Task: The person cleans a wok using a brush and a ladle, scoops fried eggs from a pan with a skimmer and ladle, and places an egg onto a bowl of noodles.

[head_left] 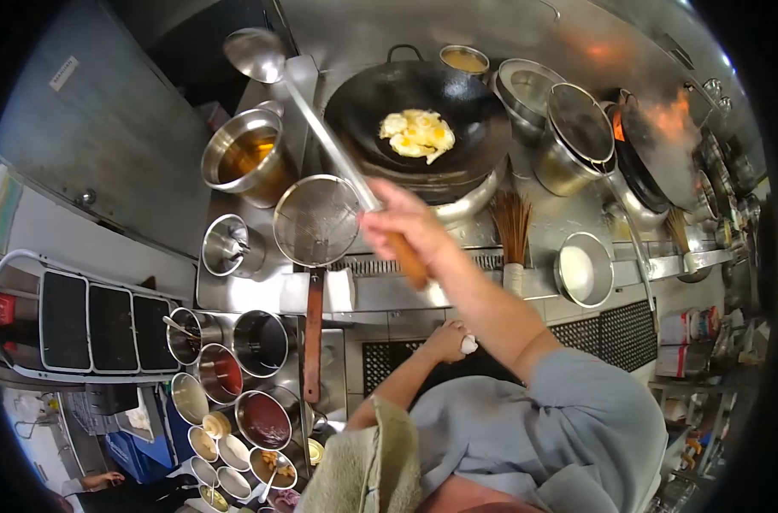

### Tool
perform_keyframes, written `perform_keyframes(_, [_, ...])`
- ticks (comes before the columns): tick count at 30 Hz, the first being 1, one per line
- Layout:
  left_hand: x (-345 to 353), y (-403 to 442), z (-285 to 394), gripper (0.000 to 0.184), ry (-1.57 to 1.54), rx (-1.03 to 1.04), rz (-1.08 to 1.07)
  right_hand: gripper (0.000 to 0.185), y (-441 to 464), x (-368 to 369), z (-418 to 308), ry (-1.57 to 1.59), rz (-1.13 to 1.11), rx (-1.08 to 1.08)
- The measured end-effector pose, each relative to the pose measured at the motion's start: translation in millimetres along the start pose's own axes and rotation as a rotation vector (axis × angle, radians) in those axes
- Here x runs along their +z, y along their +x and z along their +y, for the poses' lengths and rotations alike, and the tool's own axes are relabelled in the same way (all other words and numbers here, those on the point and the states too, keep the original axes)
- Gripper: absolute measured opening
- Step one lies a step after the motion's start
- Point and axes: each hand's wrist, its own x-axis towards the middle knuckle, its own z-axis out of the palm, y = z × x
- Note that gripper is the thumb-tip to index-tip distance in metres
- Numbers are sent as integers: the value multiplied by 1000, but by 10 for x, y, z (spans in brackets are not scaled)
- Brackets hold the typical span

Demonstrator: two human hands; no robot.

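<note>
Steel ladle (327, 141), head view: probably stiff and bowl-heavy, slanting above the tabletop (543, 218); its wooden handle (408, 262) offers the best hold. The right hand's (403, 224) grip wraps firmly round it; the left hand's (447, 342) curls round a white wad (468, 344). Far, a wok (483, 107) holds soft-looking eggs (417, 134); left, a strainer (308, 224) obstructs.

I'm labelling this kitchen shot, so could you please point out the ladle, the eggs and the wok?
Ladle (329, 141), head view: metal handle.
Eggs (417, 134), head view: middle of the clump.
Wok (355, 109), head view: bare inner wall.
</note>
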Motion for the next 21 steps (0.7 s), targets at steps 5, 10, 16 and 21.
perform_keyframes(5, [157, 371, 90, 43, 207, 170, -41, 50, -495, -545, -917, -372, 167, 32])
perform_keyframes(10, [273, 608, 363, 40, 249, 219, -94, 45, -576, -1242, -1119, -714, 360, 73])
perform_keyframes(16, [513, 948, 522, 44, 339, 147, -116, 51, -486, -1619, -1167, -986, 450, 162])
perform_keyframes(21, [610, 1131, 595, 45, 339, 69, -134, 58, -486, -1593, -1238, -1064, 330, 219])
